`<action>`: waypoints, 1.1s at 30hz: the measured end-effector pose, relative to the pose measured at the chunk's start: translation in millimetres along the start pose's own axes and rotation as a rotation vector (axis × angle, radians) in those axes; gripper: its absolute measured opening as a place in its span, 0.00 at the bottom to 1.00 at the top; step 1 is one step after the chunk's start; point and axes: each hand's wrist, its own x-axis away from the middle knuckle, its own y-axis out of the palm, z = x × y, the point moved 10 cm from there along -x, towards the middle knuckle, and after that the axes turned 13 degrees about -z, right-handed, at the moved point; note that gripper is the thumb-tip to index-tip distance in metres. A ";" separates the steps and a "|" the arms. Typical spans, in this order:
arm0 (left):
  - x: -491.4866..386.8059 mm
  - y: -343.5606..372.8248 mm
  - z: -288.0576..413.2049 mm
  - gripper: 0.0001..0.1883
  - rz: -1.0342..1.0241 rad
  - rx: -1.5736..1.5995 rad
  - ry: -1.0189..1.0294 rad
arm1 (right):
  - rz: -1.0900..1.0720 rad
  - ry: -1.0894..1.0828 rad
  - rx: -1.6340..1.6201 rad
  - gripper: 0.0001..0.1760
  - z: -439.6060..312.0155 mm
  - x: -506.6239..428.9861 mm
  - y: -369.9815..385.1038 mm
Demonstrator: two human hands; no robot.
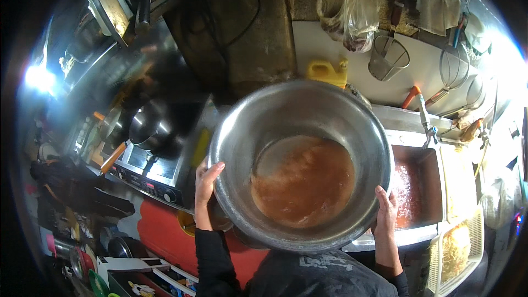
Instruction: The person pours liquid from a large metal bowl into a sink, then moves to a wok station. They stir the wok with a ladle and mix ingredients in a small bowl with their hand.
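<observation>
A large round stainless steel bowl (pixel 301 107) is held up between both hands, in front of my body. Reddish-brown cloudy liquid (pixel 307 189) lies in its bottom, towards the near side. My left hand (pixel 208 183) grips the left rim, its thumb over the edge. On the right rim, my right hand (pixel 385 206) holds on in the same way. The fingers under the bowl are hidden. Right of the bowl is a sink basin (pixel 429 189) with reddish liquid, below a tap (pixel 425 119).
A black wok with a wooden handle (pixel 114 158) sits on a cooktop (pixel 159 189) at left. Behind the bowl is a yellow jug (pixel 328 75); a strainer (pixel 387 60) and plastic bags (pixel 354 16) hang above. A white basket (pixel 474 251) holds yellowish shreds at lower right.
</observation>
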 end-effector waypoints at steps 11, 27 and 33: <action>-7.2 10.7 26.8 0.17 0.054 0.006 -0.012 | 0.069 0.070 -0.055 0.09 5.2 -5.6 -9.3; -8.4 16.1 74.8 0.15 0.035 -0.068 0.169 | 0.148 0.028 -0.055 0.11 42.4 2.5 -25.9; -2.6 -9.8 22.5 0.14 0.155 0.033 -0.007 | 0.070 -0.035 0.037 0.09 16.6 -3.9 -5.5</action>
